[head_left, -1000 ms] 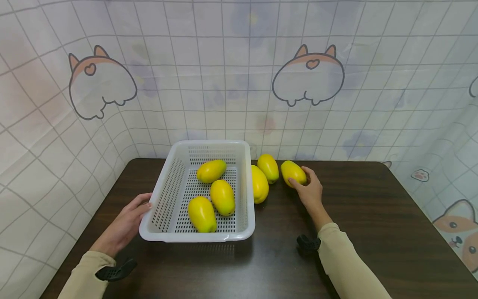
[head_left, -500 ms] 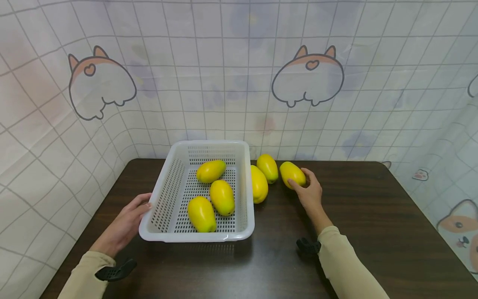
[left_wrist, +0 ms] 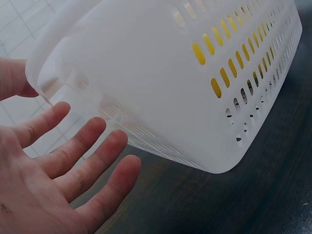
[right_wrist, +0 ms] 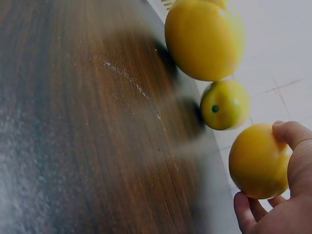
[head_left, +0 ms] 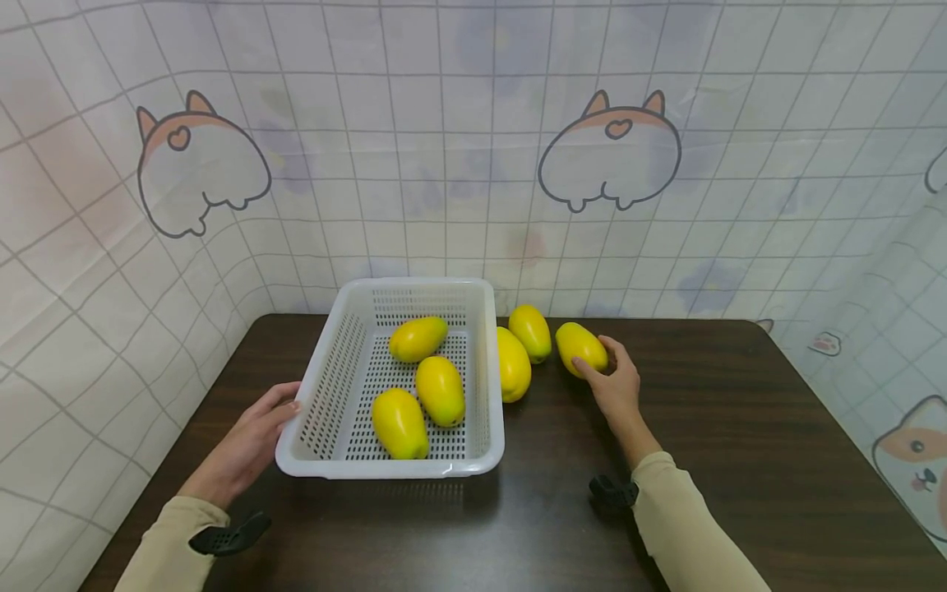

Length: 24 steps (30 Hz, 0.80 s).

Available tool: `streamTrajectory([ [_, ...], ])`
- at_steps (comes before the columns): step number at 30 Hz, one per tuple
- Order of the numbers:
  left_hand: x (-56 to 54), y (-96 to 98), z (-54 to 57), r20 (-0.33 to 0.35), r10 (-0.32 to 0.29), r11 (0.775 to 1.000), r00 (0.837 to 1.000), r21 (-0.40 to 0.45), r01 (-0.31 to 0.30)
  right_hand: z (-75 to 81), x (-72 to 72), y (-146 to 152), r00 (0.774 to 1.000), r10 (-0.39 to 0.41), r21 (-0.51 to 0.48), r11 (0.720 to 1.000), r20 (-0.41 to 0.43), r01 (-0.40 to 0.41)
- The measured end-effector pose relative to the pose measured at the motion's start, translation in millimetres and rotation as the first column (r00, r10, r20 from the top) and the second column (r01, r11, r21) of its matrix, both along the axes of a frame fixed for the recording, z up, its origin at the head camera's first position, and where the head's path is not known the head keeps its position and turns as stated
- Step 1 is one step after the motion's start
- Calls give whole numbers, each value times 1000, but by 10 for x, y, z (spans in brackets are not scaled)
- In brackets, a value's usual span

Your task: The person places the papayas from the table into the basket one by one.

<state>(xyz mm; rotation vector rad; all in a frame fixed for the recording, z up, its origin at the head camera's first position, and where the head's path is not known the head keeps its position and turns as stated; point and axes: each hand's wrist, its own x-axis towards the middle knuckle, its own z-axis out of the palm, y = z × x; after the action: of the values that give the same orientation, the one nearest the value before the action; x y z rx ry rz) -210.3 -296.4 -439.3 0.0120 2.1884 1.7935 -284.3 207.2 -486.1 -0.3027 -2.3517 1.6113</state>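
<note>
A white perforated plastic basket [head_left: 388, 469] stands on the left part of the table, with 3 yellow mangoes inside, one of them a mango [head_left: 400, 424] at the near side. At the basket's left rim, my left hand [head_left: 247, 448] holds the edge between thumb and index finger; its other fingers [left_wrist: 113, 146] spread loosely beside the outer wall. My right hand [head_left: 616, 385] grips a yellow mango [head_left: 578, 346] near the table's far edge, thumb on one side and fingers on the other. Left of that lie a mango [head_left: 530, 333] and a larger-looking mango [head_left: 514, 366], partly hidden by the basket.
The dark wooden table [head_left: 740, 444] extends to the right and the front of the basket. A cloth backdrop [head_left: 473, 148] with a grid and cartoon dogs hangs right behind the table's far edge and along both sides.
My right hand and the mango in it have shifted very slightly toward the near side. My left hand and the basket look unmoved.
</note>
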Motion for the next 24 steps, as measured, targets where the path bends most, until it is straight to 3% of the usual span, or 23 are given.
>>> streamTrajectory([
  [13, 2, 0, 1, -3, -3, 1000, 1000, -2, 3, 90, 94, -85, 999, 22, -57, 998, -43, -24],
  [19, 5, -1, -6, 3, 1, 1000, 1000, -9, -1, 218, 161, -169, 996, 53, -72, 996, -69, -58],
  [24, 4, -11, -7, 2, -6, 1000, 1000, -6, 6, 413, 271, -258, 996, 67, -115, 991, -55, -73],
])
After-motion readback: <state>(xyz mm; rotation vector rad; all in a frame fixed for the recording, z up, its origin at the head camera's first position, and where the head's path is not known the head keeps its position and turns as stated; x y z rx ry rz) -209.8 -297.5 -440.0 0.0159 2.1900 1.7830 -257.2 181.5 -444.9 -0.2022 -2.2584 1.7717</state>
